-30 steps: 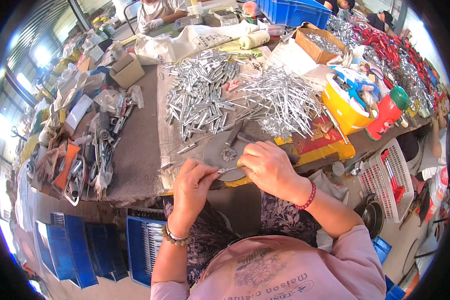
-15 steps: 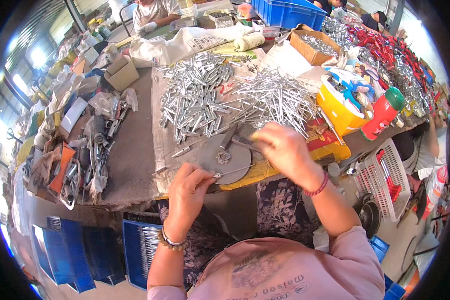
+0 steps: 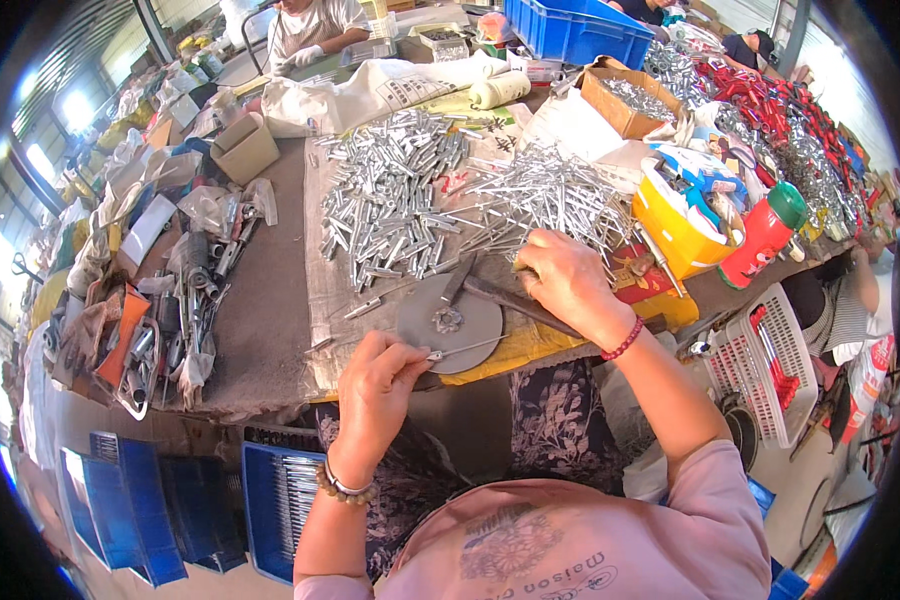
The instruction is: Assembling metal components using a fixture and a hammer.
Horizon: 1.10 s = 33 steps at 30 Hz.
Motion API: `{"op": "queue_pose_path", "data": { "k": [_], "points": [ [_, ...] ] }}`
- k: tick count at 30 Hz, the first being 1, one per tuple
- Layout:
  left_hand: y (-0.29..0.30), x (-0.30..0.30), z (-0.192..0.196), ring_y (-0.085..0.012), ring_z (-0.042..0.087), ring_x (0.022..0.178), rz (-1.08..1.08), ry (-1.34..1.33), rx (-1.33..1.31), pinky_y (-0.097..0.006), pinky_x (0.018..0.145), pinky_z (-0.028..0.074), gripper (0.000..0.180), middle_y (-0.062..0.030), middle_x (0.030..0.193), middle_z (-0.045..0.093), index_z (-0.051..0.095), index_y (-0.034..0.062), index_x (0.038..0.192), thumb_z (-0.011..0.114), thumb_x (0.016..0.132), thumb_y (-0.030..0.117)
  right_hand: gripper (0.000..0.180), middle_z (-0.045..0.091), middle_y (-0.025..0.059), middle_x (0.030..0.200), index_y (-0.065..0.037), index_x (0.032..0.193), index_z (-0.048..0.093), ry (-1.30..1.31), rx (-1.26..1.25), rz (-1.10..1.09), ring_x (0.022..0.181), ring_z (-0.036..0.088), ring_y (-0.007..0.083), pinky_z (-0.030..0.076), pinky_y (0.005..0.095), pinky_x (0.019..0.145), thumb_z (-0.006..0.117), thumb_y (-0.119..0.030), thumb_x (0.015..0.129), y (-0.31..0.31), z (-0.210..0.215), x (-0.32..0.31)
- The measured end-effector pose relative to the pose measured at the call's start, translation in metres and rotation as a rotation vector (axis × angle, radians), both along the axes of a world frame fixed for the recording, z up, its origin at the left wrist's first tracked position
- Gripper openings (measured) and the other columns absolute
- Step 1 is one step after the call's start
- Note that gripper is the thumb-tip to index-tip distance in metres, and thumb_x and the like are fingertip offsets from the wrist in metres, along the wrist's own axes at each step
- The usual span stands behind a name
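My left hand [image 3: 378, 385] pinches one end of a thin metal rod [image 3: 478, 346], where a small silvery fitting shows at the fingertips. The rod reaches across the near part of a round grey plate [image 3: 420, 318]. At the plate's middle sits a crumpled, flower-like metal piece [image 3: 447, 320]. A dark hammer [image 3: 515, 300] lies with its head over the plate's far edge and its handle toward the lower right. My right hand [image 3: 568, 283] is just beyond the handle, fingers curled together; what they hold, if anything, is hidden. Ahead of it lies a heap of thin metal rods [image 3: 555, 195].
Short metal tubes [image 3: 385, 190] are heaped at the far left of the mat. A yellow tub [image 3: 675, 220] and a red bottle [image 3: 760, 240] stand to the right. Tools and bags [image 3: 185, 290] crowd the left. A co-worker [image 3: 315, 30] is across the table.
My right hand has moved slightly away from me, and more of the hammer's handle is uncovered. My left hand and its rod have stayed nearly in place.
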<state>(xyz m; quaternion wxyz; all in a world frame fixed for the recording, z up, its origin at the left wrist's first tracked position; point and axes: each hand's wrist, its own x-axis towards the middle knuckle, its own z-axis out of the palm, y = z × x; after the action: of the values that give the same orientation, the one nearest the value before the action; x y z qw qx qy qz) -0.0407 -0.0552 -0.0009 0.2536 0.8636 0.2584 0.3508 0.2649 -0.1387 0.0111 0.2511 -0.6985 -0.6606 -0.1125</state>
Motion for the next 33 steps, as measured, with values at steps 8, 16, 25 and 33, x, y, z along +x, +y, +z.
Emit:
{"op": "queue_pose_path", "data": {
  "k": [8,16,25,33],
  "points": [
    [0.0,-0.001,0.001,-0.0265,0.069,0.084,0.01,-0.004,0.016,-0.035,0.074,0.055,0.016,-0.0091,0.095,0.067,0.079,0.0042,0.101,0.086,0.087,-0.001,0.008,0.077,0.0054,0.095,-0.001,0.103,0.073,1.069,-0.161,-0.006,0.079,0.071,0.0089,0.058,0.0288,0.07,0.078,-0.005,0.099,-0.013,0.015,0.0],
    [0.001,0.001,0.001,-0.0305,0.07,0.088,0.026,0.024,0.024,-0.042,0.075,0.056,0.016,-0.0068,0.093,0.069,0.079,0.0075,0.095,0.087,0.082,0.004,0.015,0.074,0.0025,0.099,-0.003,0.1,0.074,0.797,-0.031,0.304,0.091,0.073,0.0172,0.057,0.0343,0.081,0.081,0.003,0.089,-0.013,0.01,-0.088],
    [0.0,0.0,0.001,-0.0304,0.07,0.086,0.032,0.002,0.024,-0.042,0.074,0.056,0.017,-0.0062,0.092,0.069,0.077,0.0077,0.094,0.087,0.082,0.002,0.017,0.072,0.0036,0.108,-0.007,0.095,0.077,0.494,0.099,0.351,0.105,0.07,0.0248,0.049,0.0391,0.098,0.084,0.0,0.081,-0.003,-0.005,-0.101],
    [0.0,-0.001,0.003,-0.0303,0.07,0.085,0.02,0.01,0.021,-0.04,0.073,0.055,0.016,-0.008,0.093,0.068,0.077,0.0055,0.096,0.087,0.084,0.0,0.017,0.072,0.0043,0.106,-0.007,0.093,0.075,0.365,0.111,0.359,0.102,0.07,0.0268,0.051,0.0411,0.097,0.083,-0.001,0.079,-0.001,0.0,-0.101]
  ]
}}
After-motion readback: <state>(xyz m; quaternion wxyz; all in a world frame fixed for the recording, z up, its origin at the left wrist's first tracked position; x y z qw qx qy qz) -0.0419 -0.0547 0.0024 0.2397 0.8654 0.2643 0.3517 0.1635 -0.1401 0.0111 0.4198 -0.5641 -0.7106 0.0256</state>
